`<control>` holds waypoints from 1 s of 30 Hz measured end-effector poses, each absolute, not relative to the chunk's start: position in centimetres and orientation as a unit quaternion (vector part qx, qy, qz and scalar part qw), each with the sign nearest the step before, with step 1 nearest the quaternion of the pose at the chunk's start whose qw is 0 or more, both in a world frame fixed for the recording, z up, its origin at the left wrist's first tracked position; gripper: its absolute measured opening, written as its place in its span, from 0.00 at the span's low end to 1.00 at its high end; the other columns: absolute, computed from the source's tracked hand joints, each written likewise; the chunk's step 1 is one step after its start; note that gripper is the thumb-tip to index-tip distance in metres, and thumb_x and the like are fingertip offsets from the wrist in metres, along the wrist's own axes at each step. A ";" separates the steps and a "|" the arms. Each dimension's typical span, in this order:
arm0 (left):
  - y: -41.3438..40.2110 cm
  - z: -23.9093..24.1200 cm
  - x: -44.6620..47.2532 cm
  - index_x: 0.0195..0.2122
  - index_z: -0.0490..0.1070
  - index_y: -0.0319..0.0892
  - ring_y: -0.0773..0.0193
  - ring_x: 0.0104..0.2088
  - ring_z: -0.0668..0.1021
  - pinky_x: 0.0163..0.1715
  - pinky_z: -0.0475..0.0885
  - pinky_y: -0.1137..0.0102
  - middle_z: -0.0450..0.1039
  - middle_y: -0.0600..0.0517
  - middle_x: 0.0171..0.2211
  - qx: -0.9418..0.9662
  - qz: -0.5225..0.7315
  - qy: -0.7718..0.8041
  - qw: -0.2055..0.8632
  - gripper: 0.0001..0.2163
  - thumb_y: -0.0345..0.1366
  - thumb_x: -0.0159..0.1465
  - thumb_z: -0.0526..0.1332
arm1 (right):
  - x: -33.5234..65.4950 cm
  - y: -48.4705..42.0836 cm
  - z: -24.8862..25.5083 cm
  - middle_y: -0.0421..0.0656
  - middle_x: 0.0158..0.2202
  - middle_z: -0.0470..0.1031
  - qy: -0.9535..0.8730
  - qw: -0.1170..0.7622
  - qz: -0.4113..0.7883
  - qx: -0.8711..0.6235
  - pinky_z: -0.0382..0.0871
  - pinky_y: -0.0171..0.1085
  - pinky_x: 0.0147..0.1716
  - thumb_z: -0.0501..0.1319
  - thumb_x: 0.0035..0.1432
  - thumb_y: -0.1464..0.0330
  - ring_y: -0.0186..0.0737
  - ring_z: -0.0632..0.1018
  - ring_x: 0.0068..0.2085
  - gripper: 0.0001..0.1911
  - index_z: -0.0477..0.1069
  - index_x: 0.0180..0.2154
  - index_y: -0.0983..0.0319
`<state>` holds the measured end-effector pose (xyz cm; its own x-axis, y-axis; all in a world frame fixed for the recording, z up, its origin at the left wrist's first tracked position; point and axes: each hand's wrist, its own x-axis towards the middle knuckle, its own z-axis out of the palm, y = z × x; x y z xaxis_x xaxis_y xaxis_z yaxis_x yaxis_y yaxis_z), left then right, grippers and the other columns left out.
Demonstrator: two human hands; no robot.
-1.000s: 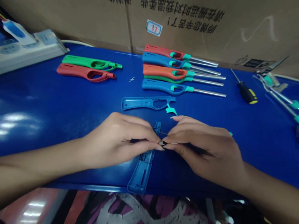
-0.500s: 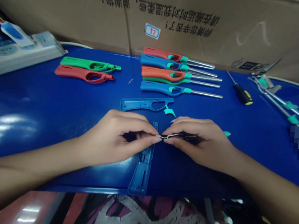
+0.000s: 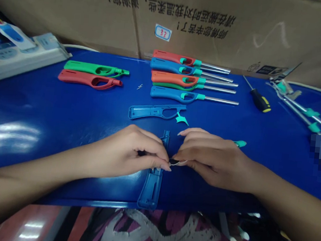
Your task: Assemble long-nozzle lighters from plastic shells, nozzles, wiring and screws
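My left hand (image 3: 137,152) pinches one end of a small black part with a white wire (image 3: 174,162). From the other side, my right hand (image 3: 216,162) grips the same part, its fingers covering most of the wire. Both hands meet over a blue lighter handle half (image 3: 150,189), which lies lengthwise with its inside up and is partly hidden by my left fingers. Beyond them rests a second blue handle half (image 3: 142,113), with a teal trigger piece (image 3: 182,119) at its right end. A small teal part (image 3: 241,144) shows behind my right hand.
Several assembled lighters (image 3: 171,94) lie in a stack at the back. Green (image 3: 82,67) and red handles (image 3: 76,78) sit left of small screws (image 3: 140,86). A screwdriver (image 3: 260,101) and metal tubes (image 3: 298,107) lie right. A power strip (image 3: 35,59) and cardboard box (image 3: 74,10) border the table.
Both hands have come slightly nearer to me with the black part. My right fingers have closed further over it, so less of the white wire shows.
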<state>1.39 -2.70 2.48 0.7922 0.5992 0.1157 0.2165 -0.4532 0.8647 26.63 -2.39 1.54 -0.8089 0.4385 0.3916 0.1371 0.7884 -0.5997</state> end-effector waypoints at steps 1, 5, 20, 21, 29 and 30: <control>-2.7 2.4 1.4 0.37 0.80 0.42 0.71 0.35 0.83 0.37 0.74 0.81 0.82 0.54 0.35 0.826 0.208 0.242 0.465 0.04 0.29 0.66 0.65 | 26.6 -2.4 1.6 0.45 0.38 0.81 -0.907 0.264 0.287 -0.159 0.69 0.47 0.60 0.60 0.65 0.78 0.38 0.78 0.42 0.07 0.76 0.43 0.66; -2.6 2.4 1.5 0.36 0.80 0.41 0.71 0.33 0.82 0.35 0.74 0.80 0.81 0.53 0.34 0.826 0.239 0.251 0.444 0.04 0.28 0.66 0.65 | 26.3 -2.6 2.2 0.42 0.37 0.82 -0.883 0.278 0.322 -0.197 0.70 0.46 0.59 0.61 0.64 0.77 0.36 0.80 0.41 0.07 0.76 0.41 0.64; -3.2 2.8 0.9 0.42 0.77 0.37 0.66 0.36 0.81 0.40 0.76 0.75 0.80 0.49 0.35 0.882 0.313 0.205 0.287 0.06 0.25 0.64 0.66 | 25.7 -3.7 2.9 0.41 0.35 0.81 -0.864 0.302 0.308 -0.261 0.71 0.43 0.56 0.62 0.65 0.75 0.35 0.81 0.37 0.05 0.76 0.41 0.63; -3.2 2.8 0.9 0.42 0.77 0.37 0.65 0.36 0.81 0.39 0.76 0.74 0.80 0.49 0.35 0.883 0.306 0.203 0.292 0.05 0.25 0.65 0.65 | 25.9 -3.8 2.9 0.42 0.36 0.81 -0.876 0.296 0.286 -0.254 0.71 0.43 0.57 0.61 0.65 0.75 0.35 0.80 0.38 0.06 0.76 0.41 0.64; -3.1 2.4 1.2 0.41 0.76 0.36 0.64 0.35 0.80 0.37 0.73 0.72 0.78 0.48 0.35 0.906 0.221 0.225 0.283 0.06 0.29 0.70 0.59 | 26.2 -3.7 2.2 0.47 0.39 0.80 -0.927 0.239 0.191 -0.218 0.69 0.47 0.56 0.57 0.67 0.76 0.40 0.78 0.42 0.09 0.75 0.44 0.67; -3.1 2.4 1.2 0.41 0.76 0.37 0.65 0.36 0.80 0.37 0.73 0.72 0.78 0.49 0.36 0.905 0.213 0.246 0.275 0.07 0.30 0.71 0.58 | 26.1 -3.6 2.1 0.45 0.38 0.80 -0.917 0.240 0.210 -0.240 0.70 0.45 0.55 0.57 0.68 0.75 0.39 0.78 0.41 0.08 0.75 0.43 0.65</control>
